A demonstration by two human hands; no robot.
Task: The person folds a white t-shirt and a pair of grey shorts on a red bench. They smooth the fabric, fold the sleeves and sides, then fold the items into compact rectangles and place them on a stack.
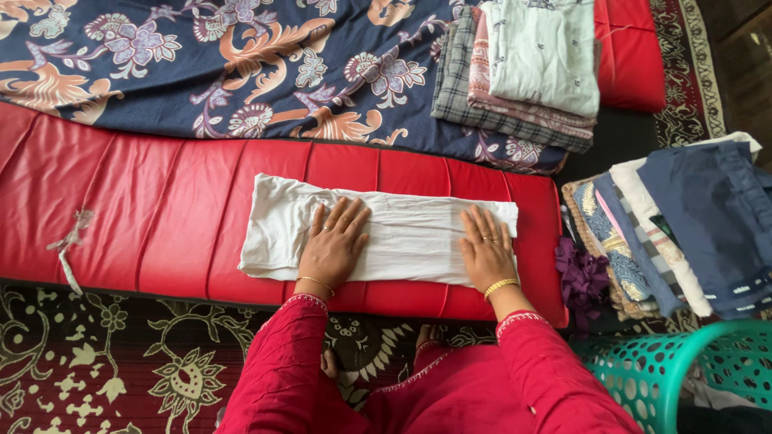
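A white cloth [402, 237] lies folded into a long strip on the red padded mattress [153, 205]. My left hand [334, 245] presses flat on the middle of the cloth, fingers spread. Near the cloth's right end, my right hand [485, 251] rests flat as well, palm down. Neither hand grips anything. Both wrists wear gold bangles and red sleeves cover my forearms.
A navy floral sheet [241, 64] covers the far side. A stack of folded clothes [531, 68] sits at the back right. More folded garments [683, 229] pile up at the right, a purple cloth [583, 277] beside them. A teal perforated basket [643, 370] stands at the lower right.
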